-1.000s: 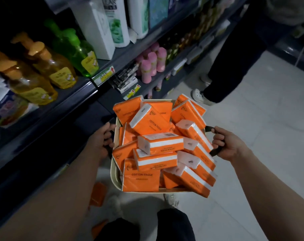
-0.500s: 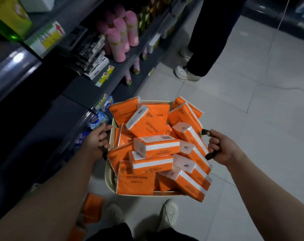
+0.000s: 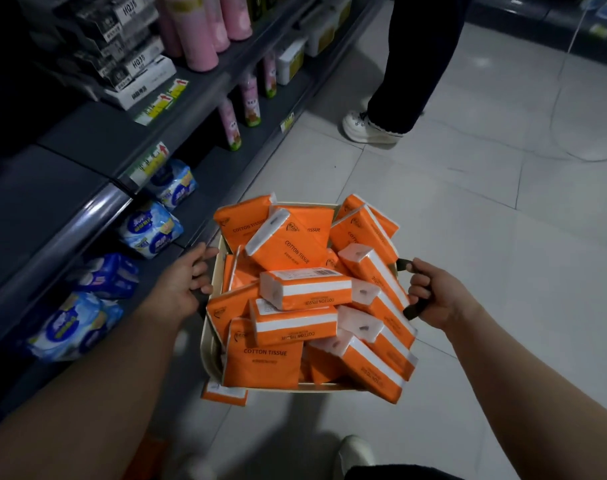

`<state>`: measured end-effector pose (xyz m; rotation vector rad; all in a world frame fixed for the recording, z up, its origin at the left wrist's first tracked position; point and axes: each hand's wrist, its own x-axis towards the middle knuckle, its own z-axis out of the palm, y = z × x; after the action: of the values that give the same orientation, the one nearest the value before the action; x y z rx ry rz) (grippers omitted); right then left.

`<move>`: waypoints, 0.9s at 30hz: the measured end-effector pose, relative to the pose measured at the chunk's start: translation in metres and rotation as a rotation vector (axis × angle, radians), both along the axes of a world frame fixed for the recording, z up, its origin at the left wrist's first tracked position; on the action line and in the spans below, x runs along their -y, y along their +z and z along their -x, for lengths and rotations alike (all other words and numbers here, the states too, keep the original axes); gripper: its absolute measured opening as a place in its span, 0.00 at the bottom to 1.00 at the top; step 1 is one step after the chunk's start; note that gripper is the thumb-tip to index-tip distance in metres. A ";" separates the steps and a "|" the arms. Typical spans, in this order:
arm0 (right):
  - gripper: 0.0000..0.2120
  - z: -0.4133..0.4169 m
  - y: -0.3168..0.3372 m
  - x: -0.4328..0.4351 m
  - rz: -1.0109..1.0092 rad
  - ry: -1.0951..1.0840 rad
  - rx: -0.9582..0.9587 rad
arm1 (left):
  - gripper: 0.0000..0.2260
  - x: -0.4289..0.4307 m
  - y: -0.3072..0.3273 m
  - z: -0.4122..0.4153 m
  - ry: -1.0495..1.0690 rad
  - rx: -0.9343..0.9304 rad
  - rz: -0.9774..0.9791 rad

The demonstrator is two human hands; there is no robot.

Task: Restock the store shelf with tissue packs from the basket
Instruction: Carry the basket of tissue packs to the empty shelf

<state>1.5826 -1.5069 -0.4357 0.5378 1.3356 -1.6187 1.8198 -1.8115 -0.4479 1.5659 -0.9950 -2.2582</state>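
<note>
On the head camera I saw a person hold a cream basket (image 3: 210, 344) heaped with orange tissue packs (image 3: 288, 244) in a dim store aisle, close beside the dark shelf (image 3: 87, 220) at the left. Both hands were closed on the load. The left hand (image 3: 182, 285) had its fingers curled at the basket's left side, the exact grip hidden behind the knuckles, while the right hand (image 3: 433, 296) was wrapped round a black handle (image 3: 414, 308) on the right side. The packs lay jumbled in the basket, some flat, some on edge, several overhanging the rim. Black lettering on many read "COTTON TISSUE", upside down on those with a white band. The topmost pack (image 3: 305, 289) carried a barcode label along its upper edge. One more orange pack (image 3: 224, 394) showed under the basket's near left corner, and I could not tell whether it rested on the floor (image 3: 503, 220). On the lowest shelf level, blue-and-white wrapped packs (image 3: 151, 228) sat near the left hand, their print too blurred for me to read. Yellow-green price labels (image 3: 149, 163) with red arrows lined the shelf edges. Higher up stood pink bottles (image 3: 200, 32) and stacked black-and-white boxes (image 3: 139, 69), whose lettering I could not make out with certainty. Ahead, another person's dark trouser leg and white shoe (image 3: 368, 128) stood on the pale tiles.
</note>
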 end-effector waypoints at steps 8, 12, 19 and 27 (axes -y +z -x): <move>0.14 -0.023 -0.058 0.001 0.005 0.016 -0.054 | 0.13 -0.009 -0.055 -0.023 0.011 -0.037 0.054; 0.14 -0.041 -0.074 -0.008 0.011 0.020 -0.076 | 0.13 -0.017 -0.067 -0.040 -0.013 -0.018 0.100; 0.14 -0.069 -0.085 -0.039 0.024 -0.003 -0.042 | 0.12 -0.041 -0.076 -0.059 -0.036 -0.010 0.113; 0.14 -0.079 -0.083 -0.078 -0.002 -0.068 -0.057 | 0.12 -0.065 -0.074 -0.045 -0.089 -0.036 0.099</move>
<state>1.6621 -1.4292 -0.5186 0.5465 1.3738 -1.6996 1.8647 -1.7463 -0.5221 1.4629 -1.1702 -2.2487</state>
